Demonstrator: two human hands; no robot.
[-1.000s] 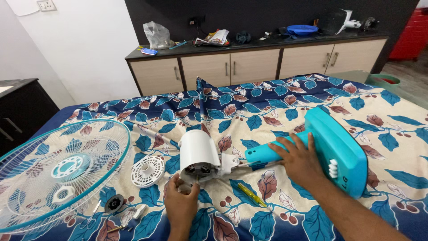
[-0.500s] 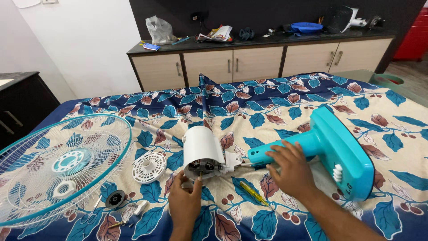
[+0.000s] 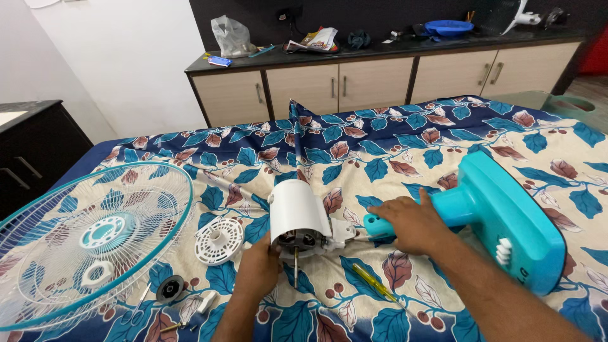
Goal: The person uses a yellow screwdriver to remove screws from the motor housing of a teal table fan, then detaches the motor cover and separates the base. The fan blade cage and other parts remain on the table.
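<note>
bright, even indoor light, soft shadows, sharp focus, wide-angle edge bending.

I see a bed (image 3: 405, 136) under a blue and cream leaf-print sheet, a plain white wall (image 3: 120, 69) behind it on the left and a dark panel above a long sideboard (image 3: 380, 79) with beige doors and a black top. A black cabinet (image 3: 31, 149) stands at far left. Clutter on the sideboard is too small to name, and the light looks even, perhaps daylight.

white fan motor (image 3: 297, 212) | on its side, shaft fwd | teal stand (image 3: 494, 212) | flat on bedsheet
</note>
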